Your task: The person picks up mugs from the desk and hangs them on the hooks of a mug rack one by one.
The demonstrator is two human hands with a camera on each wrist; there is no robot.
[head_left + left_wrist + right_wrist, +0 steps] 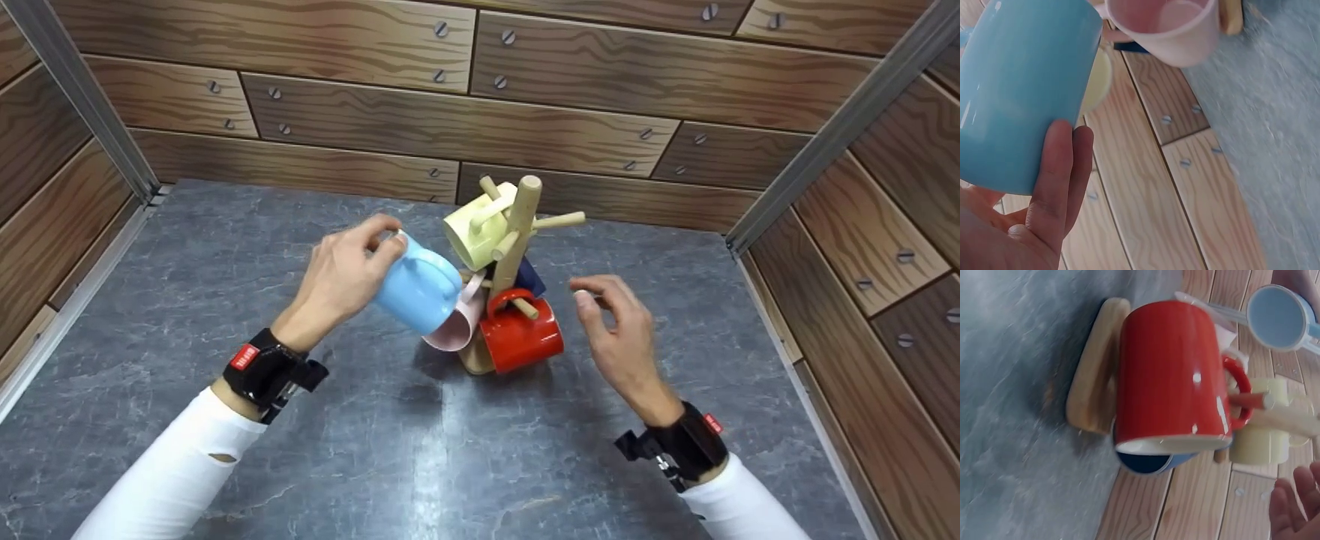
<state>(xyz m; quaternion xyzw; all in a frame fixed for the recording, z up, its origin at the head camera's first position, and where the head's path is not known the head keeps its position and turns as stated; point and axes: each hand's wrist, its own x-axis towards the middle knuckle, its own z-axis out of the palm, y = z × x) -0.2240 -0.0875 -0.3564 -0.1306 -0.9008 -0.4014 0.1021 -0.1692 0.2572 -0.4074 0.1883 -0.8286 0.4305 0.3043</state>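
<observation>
My left hand (346, 266) grips a light blue mug (417, 289) near its base end, tilted, with its handle toward the rack. In the left wrist view the fingers press along the side of the blue mug (1022, 84). Beside it stands a wooden mug tree (517, 240). A pale yellow mug (469, 232) hangs on an upper peg. Lower down are a pink mug (459, 319), partly behind the blue one, and a red mug (525, 339) hung by its handle. My right hand (619, 337) holds nothing, fingers loosely bent, right of the red mug.
A dark blue mug (1148, 462) hangs behind the red one, mostly hidden. An upper peg (561, 220) of the rack sticks out to the right. The grey marbled tabletop (337, 450) is bounded by wood-patterned walls (360, 112) at the back and sides.
</observation>
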